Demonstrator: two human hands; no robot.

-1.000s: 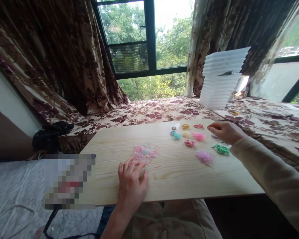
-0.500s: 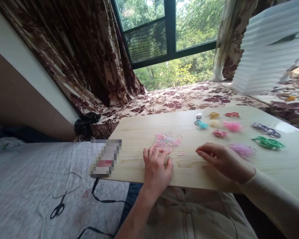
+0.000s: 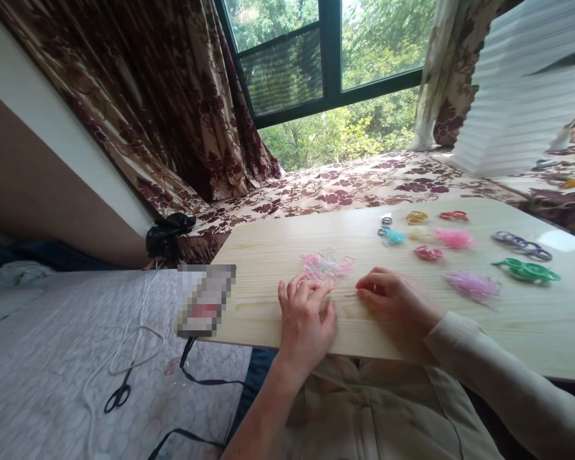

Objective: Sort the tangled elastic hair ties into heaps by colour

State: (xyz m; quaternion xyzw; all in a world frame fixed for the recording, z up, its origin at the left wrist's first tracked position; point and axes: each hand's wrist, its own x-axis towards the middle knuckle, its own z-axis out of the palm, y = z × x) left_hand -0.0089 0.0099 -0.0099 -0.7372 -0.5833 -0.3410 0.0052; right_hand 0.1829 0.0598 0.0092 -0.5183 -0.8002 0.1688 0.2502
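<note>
1. Table [image 3: 259, 255]: bears a mixed pile [image 3: 326, 266] of pastel bands, left of centre.
2. Left hand [image 3: 306, 322]: fingers bent and slightly apart, tips at the mixed pile's near edge.
3. Right hand [image 3: 397, 300]: fingertips at a pink strip [image 3: 350, 295] on the table, right of the left hand; whether they pinch it cannot be told.
4. Right side of table: lilac pile [image 3: 472, 285], pink pile [image 3: 454, 238] and green bundle [image 3: 528, 269], set apart.
5. Black bag [image 3: 165, 236]: beyond the table's left end; contents hidden.
</note>
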